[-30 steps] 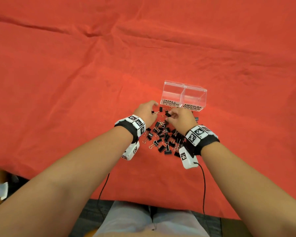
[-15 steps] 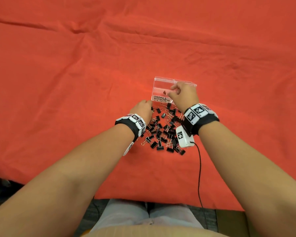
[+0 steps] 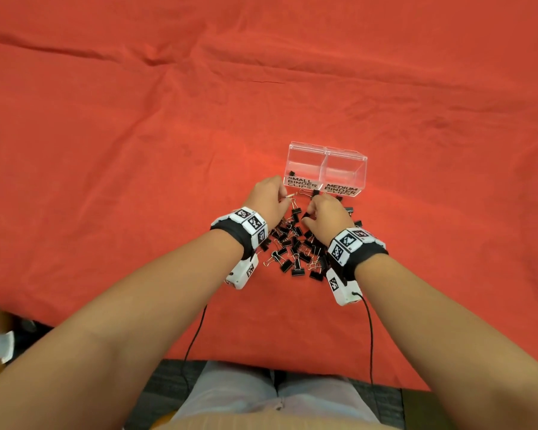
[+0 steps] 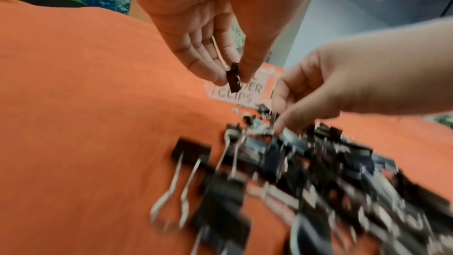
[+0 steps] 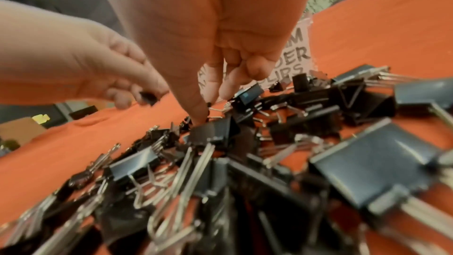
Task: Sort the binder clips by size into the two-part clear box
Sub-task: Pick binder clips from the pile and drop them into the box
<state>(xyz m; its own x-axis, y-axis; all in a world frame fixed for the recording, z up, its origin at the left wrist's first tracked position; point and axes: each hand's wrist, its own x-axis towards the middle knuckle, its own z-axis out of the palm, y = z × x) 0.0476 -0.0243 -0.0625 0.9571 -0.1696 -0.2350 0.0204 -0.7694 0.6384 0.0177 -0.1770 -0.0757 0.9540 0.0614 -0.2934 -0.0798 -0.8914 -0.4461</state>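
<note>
Red cloth (image 3: 106,150) spread wide and creased, covering the whole table. At the far left edge, something white and brown, too cut off to tell. Grey trousers (image 3: 230,389) at the bottom edge, two black cables (image 3: 370,336) trailing down from the wrist cameras.

Left hand (image 3: 269,200), wearing a black band with white marker tiles (image 3: 249,226), raised just in front of the box's left corner. Pinching a small black clip (image 4: 232,78) between thumb and fingertips, clear of the cloth, wire handles poking out toward the box in the head view.

Between the two wrists, a heap of black binder clips (image 3: 295,243) with silver wire handles, small and larger ones mixed, tangled and overlapping, reaching right up to the box's labels.

Right hand (image 3: 326,214) down on the heap's far end, thumb tip (image 5: 199,115) pressed against a clip, other fingers curled close; whether anything is actually gripped, cannot tell.

Beyond both hands, clear two-part box (image 3: 359,169) standing on the cloth. Left part labelled SMALL BINDER CLIPS, with one black clip (image 3: 291,174) inside at its near left corner. Right part labelled MEDIUM BINDER CLIPS.
</note>
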